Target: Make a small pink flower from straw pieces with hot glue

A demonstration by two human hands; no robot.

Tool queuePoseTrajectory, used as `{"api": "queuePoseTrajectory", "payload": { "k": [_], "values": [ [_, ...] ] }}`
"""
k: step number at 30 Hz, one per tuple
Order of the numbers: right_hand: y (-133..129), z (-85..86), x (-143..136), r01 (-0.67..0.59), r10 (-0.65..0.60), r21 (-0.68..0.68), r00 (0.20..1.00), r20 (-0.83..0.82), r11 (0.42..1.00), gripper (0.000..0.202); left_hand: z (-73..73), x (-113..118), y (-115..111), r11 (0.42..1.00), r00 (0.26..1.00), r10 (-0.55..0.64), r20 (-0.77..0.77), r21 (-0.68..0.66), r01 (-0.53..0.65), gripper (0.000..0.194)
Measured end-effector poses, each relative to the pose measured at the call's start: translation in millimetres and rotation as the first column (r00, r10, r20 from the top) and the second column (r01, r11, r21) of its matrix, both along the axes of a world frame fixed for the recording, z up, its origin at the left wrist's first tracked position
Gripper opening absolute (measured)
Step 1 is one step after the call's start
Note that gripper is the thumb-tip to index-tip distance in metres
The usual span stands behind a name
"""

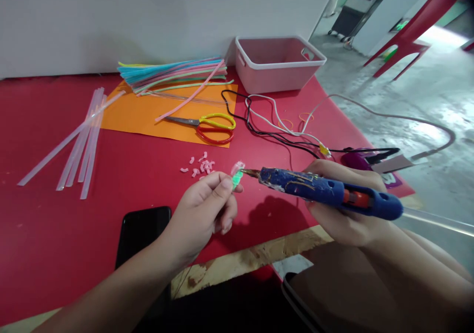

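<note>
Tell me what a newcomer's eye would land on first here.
Probably the blue glue gun in the right hand, its nozzle at or very near a small green and pink piece in the left hand's fingers. Next, the bright bundle of fuzzy sticks at the back of the red table, left of the pink basket. Then the scissors with yellow and red handles, on the orange sheet.

Red tabletop (44, 244) beneath basket (276, 78), orange sheet (137, 118), probably 1 phone (140, 231)
</note>
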State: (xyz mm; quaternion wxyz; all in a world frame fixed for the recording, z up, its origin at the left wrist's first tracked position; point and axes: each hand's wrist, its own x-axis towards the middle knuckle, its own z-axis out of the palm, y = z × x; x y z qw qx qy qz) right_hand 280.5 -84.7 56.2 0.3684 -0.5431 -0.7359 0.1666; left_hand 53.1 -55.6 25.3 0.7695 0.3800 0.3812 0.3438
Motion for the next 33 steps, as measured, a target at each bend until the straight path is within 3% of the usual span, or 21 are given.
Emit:
{"api": "queuePoseTrajectory", "payload": {
  "k": [6,12,22,33],
  "values": [
    [0,0.9,2,-0.048,0.048,0.025,0.999,0.011,0.999,0.009,2.5,1,-1,1.000,1.000,0.018,-0.009,0.010,-0.018,0.023],
    [0,6.0,-1,0.036,-0.036,0.019,0.999,0.036,0.999,0.006,3.4,1,-1,1.000,1.000,0.011,-0.004,-0.002,-0.011,0.024],
    [-1,5.1,2,-0.035,0.033,0.031,0.997,0.068,0.999,0.005,4.5,2,-2,0.999,0.999,0.040,0.008,-0.032,-0.040,0.024],
    [2,11.2,-1,-0.026,0.022,0.052,0.998,0.065,0.998,0.003,7.3,2,-2,0.999,0.999,0.038,-0.002,-0.022,-0.038,0.027]
  ]
}}
